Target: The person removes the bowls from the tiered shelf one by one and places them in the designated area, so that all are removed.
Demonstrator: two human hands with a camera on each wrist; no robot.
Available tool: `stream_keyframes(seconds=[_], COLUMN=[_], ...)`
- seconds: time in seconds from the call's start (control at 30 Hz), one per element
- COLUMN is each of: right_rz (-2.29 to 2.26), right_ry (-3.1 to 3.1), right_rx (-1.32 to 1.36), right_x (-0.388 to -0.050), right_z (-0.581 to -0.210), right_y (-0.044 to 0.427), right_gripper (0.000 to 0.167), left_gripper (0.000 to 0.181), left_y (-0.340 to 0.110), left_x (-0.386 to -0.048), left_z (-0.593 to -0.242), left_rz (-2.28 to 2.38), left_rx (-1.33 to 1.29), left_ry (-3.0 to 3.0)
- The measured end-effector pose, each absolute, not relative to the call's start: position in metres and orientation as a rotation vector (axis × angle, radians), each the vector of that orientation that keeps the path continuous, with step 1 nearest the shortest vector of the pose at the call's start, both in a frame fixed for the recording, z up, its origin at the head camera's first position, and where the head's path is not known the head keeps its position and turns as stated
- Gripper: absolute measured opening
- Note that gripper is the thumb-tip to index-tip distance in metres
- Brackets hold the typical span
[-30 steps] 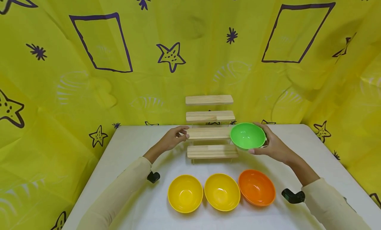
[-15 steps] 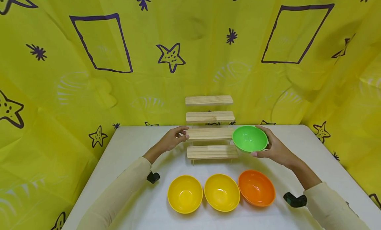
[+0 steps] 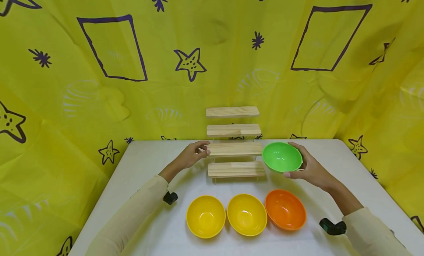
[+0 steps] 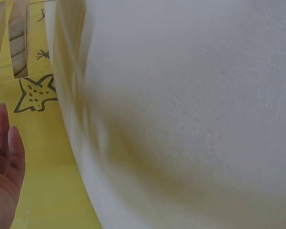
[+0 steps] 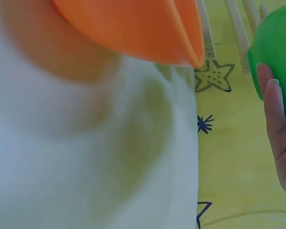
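Note:
My right hand [image 3: 314, 170] holds a green bowl [image 3: 282, 157] by its right side, off the table, just right of the wooden tiered stand [image 3: 236, 168]. In the right wrist view, the fingers lie along the green bowl [image 5: 278, 52]. My left hand [image 3: 190, 155] grips the left end of the stand's second tier from the bottom, thumb in front. Only part of the left hand [image 4: 5, 176] shows in the left wrist view. Two yellow bowls [image 3: 206, 216] and an orange bowl [image 3: 285, 210] stand in a row before the stand.
A white-covered table [image 3: 142, 164] lies beneath everything. Behind it and at both sides hangs a yellow sheet [image 3: 159, 90] printed with starfish and frames. The stand's upper tiers [image 3: 233, 112] rise near the back sheet.
My right hand has moved the green bowl a little to the right and down in the head view, clear of the tier it overlapped. The left hand keeps its place.

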State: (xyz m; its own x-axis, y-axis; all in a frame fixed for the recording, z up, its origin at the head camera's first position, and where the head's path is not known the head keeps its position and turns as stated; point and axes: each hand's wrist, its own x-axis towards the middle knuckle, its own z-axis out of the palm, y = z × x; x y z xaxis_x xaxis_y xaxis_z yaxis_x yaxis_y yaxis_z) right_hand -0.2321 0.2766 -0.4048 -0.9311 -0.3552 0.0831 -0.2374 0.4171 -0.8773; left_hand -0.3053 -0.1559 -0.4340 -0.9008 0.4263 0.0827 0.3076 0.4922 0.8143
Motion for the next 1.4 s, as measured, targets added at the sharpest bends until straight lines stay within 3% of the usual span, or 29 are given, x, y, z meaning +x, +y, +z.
stream_keyframes(seconds=[1.4], right_rz=[-1.519], right_ry=[2.614], right_rx=[-0.443], right_x=[-0.201], right_z=[-0.424], right_y=[0.318], right_gripper=[0.098], left_gripper=[0.048], left_y=[-0.156], left_x=[-0.307], left_z=[-0.436], left_rz=[1.395], left_rx=[0.662], left_ry=[2.599])
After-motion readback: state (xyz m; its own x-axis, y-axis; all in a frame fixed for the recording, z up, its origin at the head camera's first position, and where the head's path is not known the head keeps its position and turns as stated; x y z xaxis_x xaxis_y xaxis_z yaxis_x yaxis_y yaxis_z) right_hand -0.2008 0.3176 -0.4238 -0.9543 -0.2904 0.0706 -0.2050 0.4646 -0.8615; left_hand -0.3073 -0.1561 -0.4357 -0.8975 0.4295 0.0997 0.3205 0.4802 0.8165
